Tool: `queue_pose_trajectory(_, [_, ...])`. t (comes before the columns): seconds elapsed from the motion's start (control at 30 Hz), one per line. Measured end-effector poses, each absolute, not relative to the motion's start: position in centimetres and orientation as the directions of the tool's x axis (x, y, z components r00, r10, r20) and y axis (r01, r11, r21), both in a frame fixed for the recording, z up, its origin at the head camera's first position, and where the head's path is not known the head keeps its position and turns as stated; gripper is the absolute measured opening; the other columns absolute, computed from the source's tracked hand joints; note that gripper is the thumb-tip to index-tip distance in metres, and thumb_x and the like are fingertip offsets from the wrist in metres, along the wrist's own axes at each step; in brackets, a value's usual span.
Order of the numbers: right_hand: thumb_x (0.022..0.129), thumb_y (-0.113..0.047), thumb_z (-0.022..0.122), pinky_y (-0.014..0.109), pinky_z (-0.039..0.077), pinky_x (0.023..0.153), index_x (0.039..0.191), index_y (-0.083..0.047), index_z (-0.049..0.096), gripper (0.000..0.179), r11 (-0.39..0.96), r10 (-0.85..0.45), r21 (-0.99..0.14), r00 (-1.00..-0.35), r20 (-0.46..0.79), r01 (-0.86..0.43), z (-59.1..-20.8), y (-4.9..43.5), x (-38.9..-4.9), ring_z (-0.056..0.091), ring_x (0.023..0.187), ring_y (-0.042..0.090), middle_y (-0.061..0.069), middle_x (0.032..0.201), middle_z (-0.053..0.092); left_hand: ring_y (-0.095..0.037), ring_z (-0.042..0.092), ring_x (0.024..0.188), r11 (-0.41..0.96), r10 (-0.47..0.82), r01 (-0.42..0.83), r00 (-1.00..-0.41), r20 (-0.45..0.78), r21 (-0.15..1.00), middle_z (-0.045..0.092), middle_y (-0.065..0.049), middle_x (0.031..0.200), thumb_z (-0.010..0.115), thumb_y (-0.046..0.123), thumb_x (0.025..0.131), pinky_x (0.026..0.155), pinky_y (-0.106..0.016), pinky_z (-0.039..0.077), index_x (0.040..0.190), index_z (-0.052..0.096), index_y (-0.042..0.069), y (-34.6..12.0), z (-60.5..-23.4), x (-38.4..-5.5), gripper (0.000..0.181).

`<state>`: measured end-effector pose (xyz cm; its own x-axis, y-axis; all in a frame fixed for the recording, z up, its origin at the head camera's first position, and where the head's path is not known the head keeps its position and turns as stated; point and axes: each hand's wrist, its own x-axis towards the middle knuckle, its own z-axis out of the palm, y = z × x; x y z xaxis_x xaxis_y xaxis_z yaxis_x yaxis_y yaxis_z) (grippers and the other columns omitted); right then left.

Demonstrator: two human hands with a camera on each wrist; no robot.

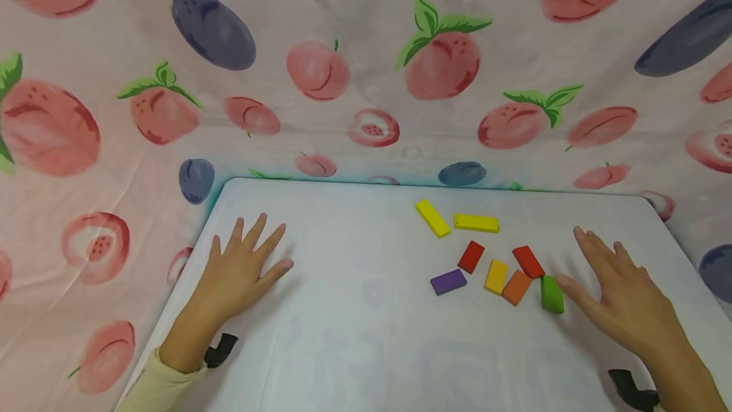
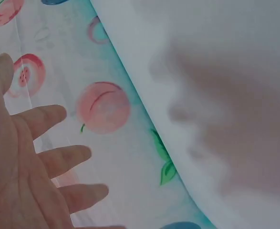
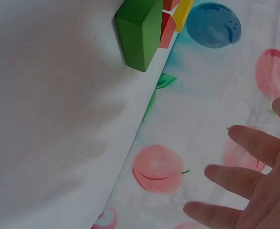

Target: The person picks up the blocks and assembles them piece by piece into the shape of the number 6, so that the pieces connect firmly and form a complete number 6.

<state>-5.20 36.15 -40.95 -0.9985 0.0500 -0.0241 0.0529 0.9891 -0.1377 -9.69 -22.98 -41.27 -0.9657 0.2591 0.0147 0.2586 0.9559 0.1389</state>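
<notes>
A: Using the green block (image 1: 552, 295) as landmark. Lying where?

B: On the white tabletop (image 1: 320, 336), at the right end of a loose scatter. Just off its far-left corner, see a red block (image 1: 528, 262). Near its left side, note an orange block (image 1: 517, 288), then a short yellow block (image 1: 495, 277).

A: Farther out from green?

B: Farther left, log a second red block (image 1: 471, 257) and a purple block (image 1: 448, 282). Left and beyond, add two long yellow blocks (image 1: 477, 223).

A: And the right hand (image 1: 631, 304)?

B: Hovering just right of green, fingers (image 1: 591, 253) released and spread. Thumb touching or apart? Cannot tell.

A: Left hand (image 1: 231, 278)?

B: Hovering well left of green, fingers fanned, likewise released. Beyond green, past the tabletop's far edge: hanging in view, fruit-printed cloth (image 1: 372, 161).
</notes>
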Motion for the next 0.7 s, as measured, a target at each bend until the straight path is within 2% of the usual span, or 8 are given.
queue_pose_trajectory(0.1, [0.093, -0.066, 0.058, 0.083, 0.035, 0.089, 0.165, -0.028, 0.002, 0.099, 0.987, 0.027, -0.155, -0.999, -0.025, 0.030, -40.8, 36.0, -5.6, 0.034, 0.138, 0.060, 0.037, 0.150, 0.041, -0.047, 0.027, 0.153, 0.945, 0.286, 0.285, -0.958, 0.018, 0.160, 0.032, -0.015, 0.167, 0.040, 0.069, 0.100, 0.114, -0.076, 0.024, 0.158, 0.039, 0.025, -22.2, -41.2, -9.9, 0.073])
queue_pose_trajectory(0.2, [0.094, -0.064, 0.058, 0.079, 0.044, 0.084, 0.165, -0.029, 0.004, 0.096, 0.984, -0.010, -0.176, -1.000, -0.023, -0.006, -40.6, 35.7, -6.2, 0.047, 0.128, 0.059, 0.037, 0.146, 0.047, -0.043, 0.039, 0.147, 0.927, 0.322, 0.325, -0.946, 0.043, 0.185, 0.041, -0.017, 0.161, 0.044, 0.062, 0.103, 0.113, -0.068, 0.035, 0.156, 0.043, 0.019, -21.1, -41.2, -10.3, 0.069])
queue_pose_trajectory(0.3, [0.096, -0.061, 0.058, 0.075, 0.048, 0.082, 0.165, -0.027, 0.006, 0.092, 0.979, -0.037, -0.202, -0.999, -0.028, -0.031, -40.4, 35.4, -6.9, 0.055, 0.118, 0.057, 0.033, 0.144, 0.052, -0.040, 0.053, 0.136, 0.907, 0.348, 0.355, -0.935, 0.069, 0.226, 0.052, -0.017, 0.151, 0.049, 0.055, 0.103, 0.105, -0.060, 0.047, 0.156, 0.044, 0.016, -19.6, -41.3, -10.8, 0.065])
queue_pose_trajectory(0.4, [0.098, -0.058, 0.057, 0.073, 0.050, 0.079, 0.165, -0.024, 0.012, 0.087, 0.971, -0.061, -0.234, -0.998, -0.018, -0.055, -40.4, 35.0, -7.5, 0.061, 0.107, 0.052, 0.030, 0.138, 0.059, -0.033, 0.062, 0.122, 0.889, 0.355, 0.361, -0.932, 0.074, 0.283, 0.060, -0.014, 0.138, 0.053, 0.052, 0.103, 0.092, -0.055, 0.055, 0.155, 0.046, 0.016, -18.0, -41.7, -11.4, 0.063])
queue_pose_trajectory(0.53, [0.101, -0.052, 0.057, 0.069, 0.052, 0.080, 0.163, -0.018, 0.025, 0.078, 0.952, -0.089, -0.294, -0.996, 0.018, -0.090, -40.5, 34.5, -8.3, 0.064, 0.102, 0.047, 0.027, 0.128, 0.066, -0.022, 0.064, 0.102, 0.844, 0.364, 0.352, -0.930, 0.049, 0.405, 0.064, -0.009, 0.122, 0.057, 0.046, 0.103, 0.080, -0.044, 0.057, 0.152, 0.049, 0.014, -16.1, -42.7, -12.4, 0.059])
queue_pose_trajectory(0.7, [0.103, -0.043, 0.058, 0.065, 0.055, 0.082, 0.156, -0.010, 0.041, 0.065, 0.906, -0.116, -0.403, -0.992, 0.055, -0.129, -41.0, 34.0, -9.4, 0.065, 0.104, 0.047, 0.027, 0.119, 0.070, -0.013, 0.058, 0.079, 0.755, 0.356, 0.295, -0.935, 0.012, 0.586, 0.065, -0.002, 0.098, 0.058, 0.039, 0.104, 0.073, -0.032, 0.050, 0.149, 0.052, 0.009, -14.1, -44.2, -13.9, 0.055])
